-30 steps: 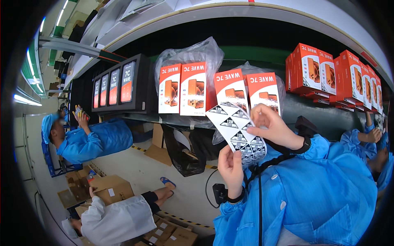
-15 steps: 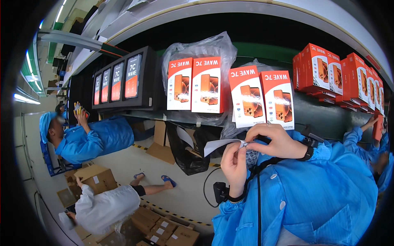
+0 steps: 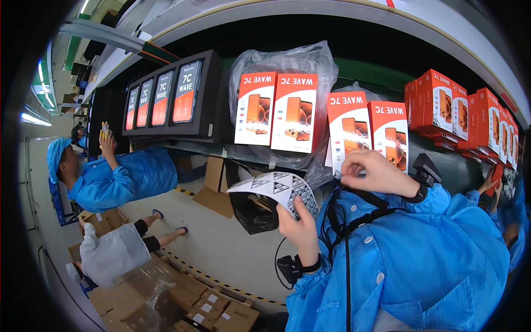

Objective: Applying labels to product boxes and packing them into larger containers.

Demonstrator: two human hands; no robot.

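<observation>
My left hand grips a curved white sheet of labels printed with rows of black-and-white triangles, thumb on its face. The sheet bends out to the left. To its right, my right hand is pinched in front of a red-and-white phone box. A tiny pale piece shows at its fingertips, too small to name. Next to that box stands another phone box, partly behind my right hand. Two more boxes stand to the left on clear plastic wrapping.
At left, a black foam tray holds several phones. Several red boxes are stacked at right, near a co-worker's hand. A black bag hangs below the bench edge. Two people and cardboard cartons are at lower left.
My hands have parted: the right moved away to the right, and the left lowered slightly with the label sheet, whose printed face now shows. The person in white has shifted.
</observation>
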